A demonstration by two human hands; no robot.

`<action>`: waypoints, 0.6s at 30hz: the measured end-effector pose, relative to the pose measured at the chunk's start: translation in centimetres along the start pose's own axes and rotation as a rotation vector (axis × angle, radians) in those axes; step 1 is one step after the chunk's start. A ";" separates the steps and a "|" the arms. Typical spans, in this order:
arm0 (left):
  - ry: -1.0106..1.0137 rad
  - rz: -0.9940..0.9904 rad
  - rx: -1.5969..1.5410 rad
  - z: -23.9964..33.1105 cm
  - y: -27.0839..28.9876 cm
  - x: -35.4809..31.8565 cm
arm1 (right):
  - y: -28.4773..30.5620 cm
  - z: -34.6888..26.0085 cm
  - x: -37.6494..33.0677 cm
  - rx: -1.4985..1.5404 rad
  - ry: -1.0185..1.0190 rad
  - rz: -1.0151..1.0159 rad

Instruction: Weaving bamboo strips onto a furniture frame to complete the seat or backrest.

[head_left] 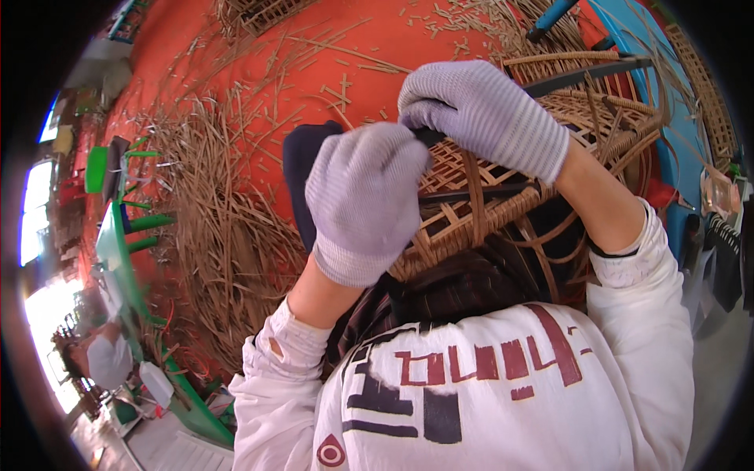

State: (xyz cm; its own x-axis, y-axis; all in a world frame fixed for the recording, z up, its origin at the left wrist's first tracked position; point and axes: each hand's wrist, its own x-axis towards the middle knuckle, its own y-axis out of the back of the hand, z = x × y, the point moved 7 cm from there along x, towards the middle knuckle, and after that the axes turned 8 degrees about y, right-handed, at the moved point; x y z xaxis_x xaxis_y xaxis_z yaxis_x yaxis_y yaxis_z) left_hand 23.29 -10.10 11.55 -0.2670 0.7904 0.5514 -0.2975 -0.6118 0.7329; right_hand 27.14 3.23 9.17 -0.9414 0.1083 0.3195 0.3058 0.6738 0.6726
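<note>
Two knit-gloved hands are meeting over a wicker basket (503, 213) that is sitting above the person's lap, and the gloves are covering its far left corner. The left hand (365, 196) is showing me only its back, its fingertips folding out of sight, so I can't tell whether it is pinching anything. The right hand (487, 114) is curling its fingers just beside it, and its grip is hiding underneath too; a dark sliver (430, 136) is peeking out between the gloves, but I can't make out which hand, if either, is clamping it. A brown cane strip (476, 196) is crossing the basket's open lattice, and a dark band (503, 191) is running behind it. The basket's inside is falling into shadow, so I can't make out any contents. At the top edge, another piece of latticed basketwork (255, 14) is being cut off by the view, and a long latticed panel (699, 94) is bending away at the right rim. Loose cane strips (216, 251) are heaping on the red floor (302, 86) at the left.
</note>
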 end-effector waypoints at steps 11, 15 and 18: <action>0.436 0.024 -0.284 -4.0 0.1 2.4 | 3.9 -3.9 -3.0 -0.427 0.249 0.501; 0.456 -0.009 -0.298 -7.7 0.3 4.6 | 2.7 -5.0 -4.6 -0.475 0.363 0.512; 0.779 -0.145 -0.380 -10.2 -0.4 5.3 | 0.5 -2.4 -3.5 -0.621 0.101 0.251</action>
State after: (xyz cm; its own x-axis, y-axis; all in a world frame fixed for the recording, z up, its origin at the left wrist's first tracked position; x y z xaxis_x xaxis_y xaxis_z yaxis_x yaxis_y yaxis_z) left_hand 12.60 -5.95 10.10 -0.7113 0.6996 -0.0674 -0.6249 -0.5857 0.5162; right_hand 30.92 1.38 9.98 -0.8226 0.1170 0.5564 0.5667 0.0894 0.8190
